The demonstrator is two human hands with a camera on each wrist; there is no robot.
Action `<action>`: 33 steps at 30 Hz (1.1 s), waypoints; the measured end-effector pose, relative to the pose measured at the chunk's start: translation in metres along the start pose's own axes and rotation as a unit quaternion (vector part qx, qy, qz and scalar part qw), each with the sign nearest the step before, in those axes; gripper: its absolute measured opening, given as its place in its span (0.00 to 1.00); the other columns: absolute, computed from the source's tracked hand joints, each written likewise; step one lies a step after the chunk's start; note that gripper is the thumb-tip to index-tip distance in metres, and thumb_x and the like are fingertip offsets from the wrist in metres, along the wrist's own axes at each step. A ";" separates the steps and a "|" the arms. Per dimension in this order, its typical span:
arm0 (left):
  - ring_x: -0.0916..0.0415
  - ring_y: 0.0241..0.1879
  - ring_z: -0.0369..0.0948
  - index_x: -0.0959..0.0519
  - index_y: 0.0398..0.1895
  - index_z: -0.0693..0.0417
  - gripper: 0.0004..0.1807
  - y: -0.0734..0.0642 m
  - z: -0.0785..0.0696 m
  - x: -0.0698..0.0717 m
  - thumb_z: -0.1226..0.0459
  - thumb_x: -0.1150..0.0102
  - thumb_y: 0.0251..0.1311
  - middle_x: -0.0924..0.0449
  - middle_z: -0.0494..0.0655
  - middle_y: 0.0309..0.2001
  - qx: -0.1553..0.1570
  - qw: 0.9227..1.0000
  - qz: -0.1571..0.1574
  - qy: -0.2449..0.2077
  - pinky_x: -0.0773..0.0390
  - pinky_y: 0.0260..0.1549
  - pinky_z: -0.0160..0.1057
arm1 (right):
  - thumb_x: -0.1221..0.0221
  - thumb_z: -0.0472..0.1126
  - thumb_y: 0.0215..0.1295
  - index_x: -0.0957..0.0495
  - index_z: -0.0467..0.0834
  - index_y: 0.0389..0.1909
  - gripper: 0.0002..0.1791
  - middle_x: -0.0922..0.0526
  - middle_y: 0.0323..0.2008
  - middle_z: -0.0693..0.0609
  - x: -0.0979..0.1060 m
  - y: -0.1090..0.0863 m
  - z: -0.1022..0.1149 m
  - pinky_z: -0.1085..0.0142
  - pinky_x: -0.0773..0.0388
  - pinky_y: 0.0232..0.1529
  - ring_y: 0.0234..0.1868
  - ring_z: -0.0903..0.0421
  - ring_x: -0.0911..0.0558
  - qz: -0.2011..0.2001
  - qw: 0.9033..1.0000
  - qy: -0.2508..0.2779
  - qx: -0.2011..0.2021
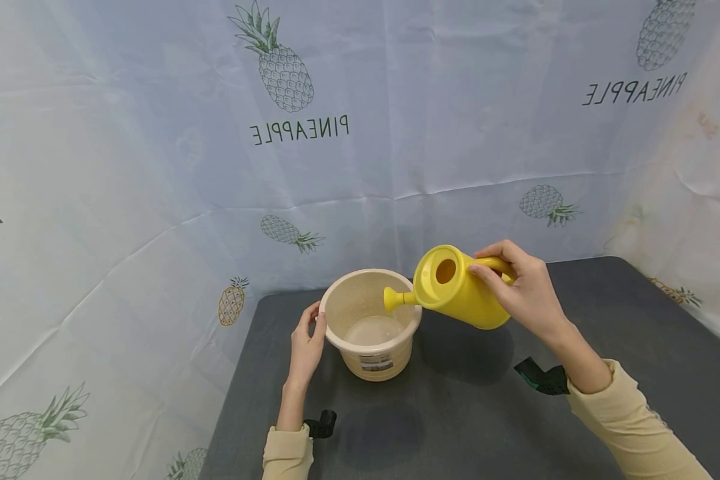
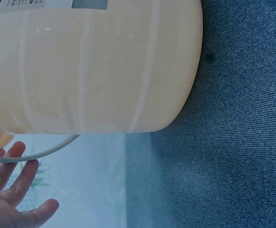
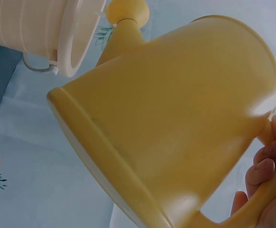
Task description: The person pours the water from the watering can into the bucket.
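A cream bucket (image 1: 375, 363) with a label on its front stands upright on the dark table. My left hand (image 1: 307, 343) holds its left rim; in the left wrist view that hand's fingers (image 2: 16, 187) are bent at the rim and the thin grey bail handle (image 2: 57, 148). My right hand (image 1: 528, 290) grips the handle of a yellow watering can (image 1: 471, 300), fingers wrapped round it in the right wrist view. The can is held above the table, tilted left, with its spout head (image 3: 128, 12) over the bucket's right side. Droplets dot the bucket's inner wall.
The dark cloth-covered table (image 1: 582, 307) extends to both sides and in front of the bucket. Close behind it hangs a pale curtain (image 1: 360, 220) printed with pineapples. A black strap mount (image 1: 543, 378) sits at my right wrist, another (image 1: 322, 425) at my left.
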State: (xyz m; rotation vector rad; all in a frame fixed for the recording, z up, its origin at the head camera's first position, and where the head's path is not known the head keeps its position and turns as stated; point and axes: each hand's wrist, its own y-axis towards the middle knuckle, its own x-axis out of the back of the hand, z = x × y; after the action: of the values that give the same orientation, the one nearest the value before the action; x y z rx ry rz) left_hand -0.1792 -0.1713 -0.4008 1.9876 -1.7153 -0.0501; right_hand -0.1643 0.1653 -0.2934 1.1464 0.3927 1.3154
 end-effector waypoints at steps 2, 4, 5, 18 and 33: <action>0.36 0.57 0.56 0.34 0.61 0.67 0.20 0.000 0.000 0.000 0.66 0.55 0.69 0.28 0.65 0.52 0.000 1.000 -0.001 0.001 0.36 0.52 0.58 | 0.36 0.19 0.45 0.24 0.33 0.35 0.15 0.20 0.30 0.48 0.000 0.000 0.000 0.79 0.27 0.37 0.34 0.71 0.22 0.000 1.000 0.000 0.000; 0.35 0.57 0.56 0.34 0.61 0.67 0.20 0.000 0.000 0.000 0.66 0.55 0.69 0.28 0.65 0.52 0.001 1.000 -0.001 0.002 0.35 0.52 0.57 | 0.36 0.19 0.45 0.24 0.33 0.35 0.15 0.20 0.30 0.48 0.000 0.000 0.000 0.79 0.27 0.37 0.34 0.71 0.22 0.000 1.000 -0.001 0.000; 0.35 0.57 0.56 0.34 0.61 0.67 0.20 0.000 0.000 0.000 0.66 0.55 0.69 0.28 0.65 0.52 0.001 1.000 -0.002 0.002 0.35 0.52 0.57 | 0.36 0.19 0.45 0.24 0.33 0.35 0.15 0.20 0.30 0.48 0.000 0.000 0.000 0.79 0.27 0.37 0.33 0.71 0.22 0.000 1.000 -0.002 0.000; 0.35 0.57 0.56 0.34 0.61 0.67 0.20 -0.001 0.000 0.000 0.66 0.55 0.69 0.28 0.64 0.53 0.001 1.000 0.000 0.007 0.35 0.52 0.57 | 0.36 0.19 0.45 0.23 0.34 0.35 0.15 0.20 0.29 0.49 0.001 0.000 0.000 0.80 0.27 0.36 0.33 0.70 0.22 0.003 1.000 -0.009 0.003; 0.35 0.57 0.57 0.33 0.61 0.66 0.20 0.000 -0.003 0.001 0.65 0.55 0.69 0.28 0.66 0.53 0.010 1.000 -0.002 0.009 0.36 0.53 0.58 | 0.35 0.20 0.46 0.23 0.34 0.36 0.15 0.20 0.30 0.48 0.000 0.000 0.000 0.80 0.27 0.36 0.33 0.71 0.22 0.005 1.000 -0.014 -0.002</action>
State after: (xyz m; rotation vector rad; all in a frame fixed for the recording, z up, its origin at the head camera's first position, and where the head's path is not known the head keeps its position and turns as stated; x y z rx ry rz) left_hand -0.1781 -0.1715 -0.3977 1.9987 -1.7077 -0.0176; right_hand -0.1641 0.1655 -0.2927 1.1646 0.3645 1.3056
